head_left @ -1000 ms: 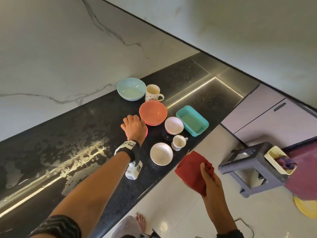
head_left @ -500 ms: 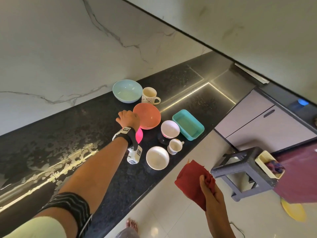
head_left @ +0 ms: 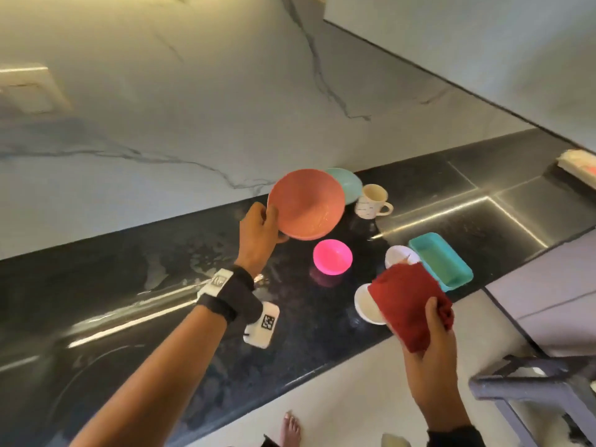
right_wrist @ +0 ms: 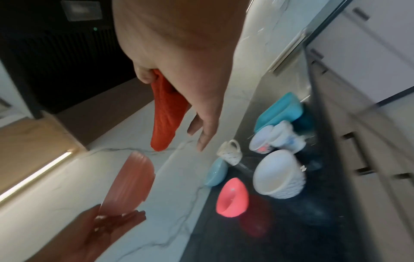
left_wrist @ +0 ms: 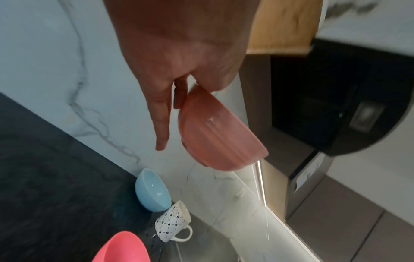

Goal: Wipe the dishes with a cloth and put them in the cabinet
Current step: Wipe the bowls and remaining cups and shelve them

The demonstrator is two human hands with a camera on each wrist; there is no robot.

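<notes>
The orange bowl (head_left: pixel 306 204), which a second ago sat on the table with the left hand at its rim, is now lifted clear of the table and tilted, its hollow turned toward the head camera. The left hand (head_left: pixel 260 232) pinches its rim, thumb inside and fingers (left_wrist: pixel 179 95) under the outer wall; in the left wrist view one finger points straight down, free of the bowl. With the bowl raised, the pink bowl (head_left: pixel 332 260) that was half hidden beneath it stands in plain sight on the black table (head_left: pixel 161 285).

The right hand (head_left: pixel 432 346) has come up and nearer the table with the red cloth (head_left: pixel 408 304), which now covers part of the white bowls. It grips the cloth between thumb and curled fingers; in the right wrist view two fingers (right_wrist: pixel 205 134) stretch out loosely past the hanging cloth.

The head view shows the blue bowl (head_left: pixel 350 185) mostly behind the orange one, the patterned mug (head_left: pixel 371 201) beside it, the teal tray (head_left: pixel 442 266) and a white bowl (head_left: pixel 366 304) at the table's front edge. The right wrist view alone shows the ribbed outside of that white bowl, and a small white cup (right_wrist: pixel 284 134) behind it that the cloth hides from the head camera
</notes>
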